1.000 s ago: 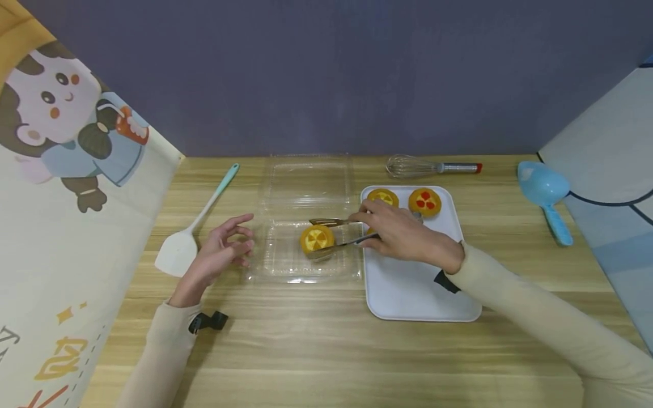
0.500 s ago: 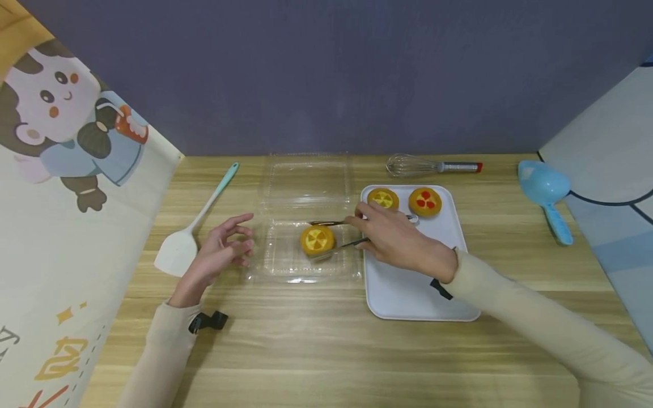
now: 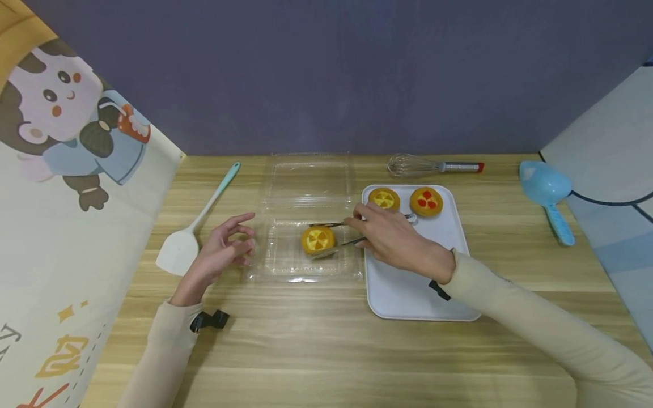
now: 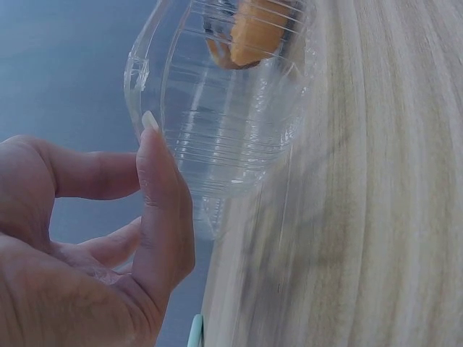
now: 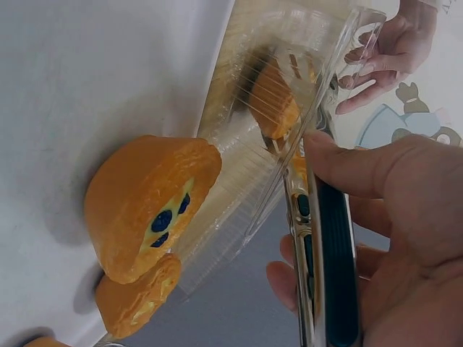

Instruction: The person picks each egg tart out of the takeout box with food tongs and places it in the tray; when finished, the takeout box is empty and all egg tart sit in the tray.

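My right hand grips metal tongs with dark green handle grips. The tong tips stand on either side of an egg tart with yellow fruit wedges, which sits inside the clear hinged plastic box. Whether the tips touch the tart I cannot tell. The box's lid lies back behind it. My left hand hovers at the box's left edge, fingers loosely bent and holding nothing; contact is unclear. A tart with blue berries on the tray is hidden under my right hand in the head view.
The white tray also carries a yellow-topped tart and a red-topped tart. A whisk lies behind it. A blue scoop is at far right, and a white spatula with mint handle lies left of my left hand.
My right hand has shifted slightly left and turned, so the tongs show more edge-on beside the tart. Tart, box and left hand look unmoved.
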A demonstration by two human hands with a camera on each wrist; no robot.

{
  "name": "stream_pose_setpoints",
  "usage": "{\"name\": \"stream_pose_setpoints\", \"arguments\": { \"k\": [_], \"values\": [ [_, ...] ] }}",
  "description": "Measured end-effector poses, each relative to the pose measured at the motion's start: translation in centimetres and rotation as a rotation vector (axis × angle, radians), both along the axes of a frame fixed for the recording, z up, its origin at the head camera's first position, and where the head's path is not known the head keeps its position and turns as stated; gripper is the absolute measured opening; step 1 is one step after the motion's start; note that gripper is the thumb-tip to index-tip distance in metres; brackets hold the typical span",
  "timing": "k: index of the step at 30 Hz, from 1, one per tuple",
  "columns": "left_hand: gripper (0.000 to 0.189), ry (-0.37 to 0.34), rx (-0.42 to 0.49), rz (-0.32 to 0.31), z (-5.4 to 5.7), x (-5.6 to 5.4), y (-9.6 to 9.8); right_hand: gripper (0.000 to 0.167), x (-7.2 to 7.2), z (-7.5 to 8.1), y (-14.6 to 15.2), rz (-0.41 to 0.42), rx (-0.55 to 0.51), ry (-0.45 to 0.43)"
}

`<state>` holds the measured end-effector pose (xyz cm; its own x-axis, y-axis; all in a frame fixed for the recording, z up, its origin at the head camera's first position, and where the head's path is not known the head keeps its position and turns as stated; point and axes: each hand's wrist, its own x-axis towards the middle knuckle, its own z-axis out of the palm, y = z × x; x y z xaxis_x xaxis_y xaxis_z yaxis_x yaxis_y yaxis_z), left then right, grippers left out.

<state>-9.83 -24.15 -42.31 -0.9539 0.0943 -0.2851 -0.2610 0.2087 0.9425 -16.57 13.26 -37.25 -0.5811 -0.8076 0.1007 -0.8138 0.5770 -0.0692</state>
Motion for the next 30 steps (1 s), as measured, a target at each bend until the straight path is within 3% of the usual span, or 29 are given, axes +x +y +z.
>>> {"name": "stream_pose_setpoints", "arguments": {
  "k": [30],
  "values": [
    [0.068, 0.007, -0.012, 0.007, 0.24, 0.06, 0.20, 0.047, 0.67, -0.72, 0.51, -0.021, -0.071, 0.015]
  ]
}}
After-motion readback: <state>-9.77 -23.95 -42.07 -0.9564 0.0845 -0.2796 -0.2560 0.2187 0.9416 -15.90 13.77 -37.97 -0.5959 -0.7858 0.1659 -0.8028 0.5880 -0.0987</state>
